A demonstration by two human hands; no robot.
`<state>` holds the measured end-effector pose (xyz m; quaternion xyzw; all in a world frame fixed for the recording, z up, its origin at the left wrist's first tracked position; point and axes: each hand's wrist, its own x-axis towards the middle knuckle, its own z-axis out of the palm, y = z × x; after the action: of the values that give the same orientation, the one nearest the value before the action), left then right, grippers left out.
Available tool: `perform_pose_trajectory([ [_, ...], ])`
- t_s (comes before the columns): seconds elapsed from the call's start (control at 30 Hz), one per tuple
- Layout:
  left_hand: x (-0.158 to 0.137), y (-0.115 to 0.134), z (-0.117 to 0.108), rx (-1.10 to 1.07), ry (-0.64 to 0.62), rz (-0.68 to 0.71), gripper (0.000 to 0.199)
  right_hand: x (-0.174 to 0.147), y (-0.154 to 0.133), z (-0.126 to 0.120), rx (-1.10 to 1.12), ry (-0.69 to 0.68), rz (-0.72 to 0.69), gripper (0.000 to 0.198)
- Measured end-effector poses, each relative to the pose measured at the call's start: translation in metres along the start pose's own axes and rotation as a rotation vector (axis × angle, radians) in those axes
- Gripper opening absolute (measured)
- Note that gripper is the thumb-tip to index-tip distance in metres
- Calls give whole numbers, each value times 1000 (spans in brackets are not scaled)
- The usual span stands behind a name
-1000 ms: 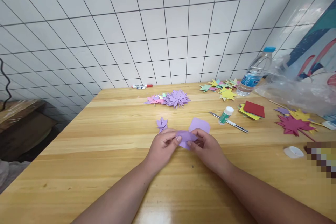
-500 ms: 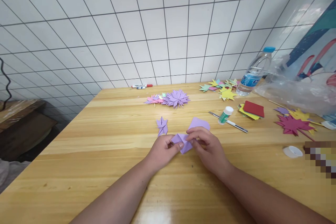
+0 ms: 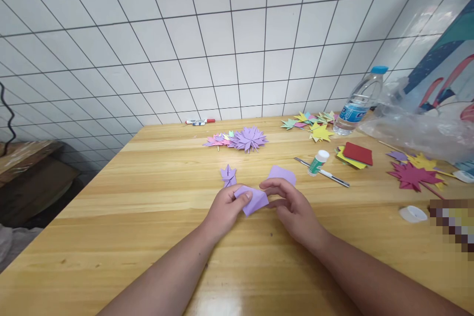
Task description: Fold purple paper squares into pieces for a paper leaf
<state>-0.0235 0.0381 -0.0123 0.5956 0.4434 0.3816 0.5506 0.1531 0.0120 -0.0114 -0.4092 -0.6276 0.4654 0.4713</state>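
Between thumb and fingers, my left hand point(image 3: 225, 210) pinches a folded piece of purple paper point(image 3: 256, 201) above the wooden table. My right hand point(image 3: 292, 207) is just to the right of that paper, fingers apart and curved around its right edge; whether a fingertip touches it I cannot tell. Behind my right hand lies a purple paper sheet point(image 3: 283, 174), partly covered by the fingers. A purple folded paper leaf shape point(image 3: 228, 176) rests beyond my left hand, its lower end hidden by that hand.
Beyond lie purple pointed paper pieces point(image 3: 249, 138) and markers point(image 3: 200, 122). To the right are a glue stick point(image 3: 317, 164), a craft knife point(image 3: 335, 178), stacked paper squares point(image 3: 357, 153), a water bottle point(image 3: 357, 103), a dark red paper leaf point(image 3: 413, 176) and a white cap point(image 3: 413, 214). A tiled wall point(image 3: 244, 74) bounds the back.
The folded purple paper has shifted left and turned in my left hand. My right fingers have come off its face and spread apart.
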Motion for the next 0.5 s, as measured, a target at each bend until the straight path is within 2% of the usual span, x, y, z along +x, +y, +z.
perform_pose_trajectory([
  [0.1, 0, -1, -1, -19, -21, 3, 25, 1, 0, 4, -18, -14, 108, 51],
  [0.23, -1, 1, 1, 55, -50, 16, 26, 4, -4, 6, -92, -36, 176, 23],
  [0.3, -2, 2, 2, 102, -51, 29, 27, 5, -4, 5, -123, -25, 185, 15],
  [0.4, -4, 3, 2, 146, -76, 54, 28, 6, 0, 3, -150, 3, 183, 13],
  [0.5, -5, 1, 0, 106, -85, 90, 38, 7, 2, 2, -126, 47, 212, 18],
])
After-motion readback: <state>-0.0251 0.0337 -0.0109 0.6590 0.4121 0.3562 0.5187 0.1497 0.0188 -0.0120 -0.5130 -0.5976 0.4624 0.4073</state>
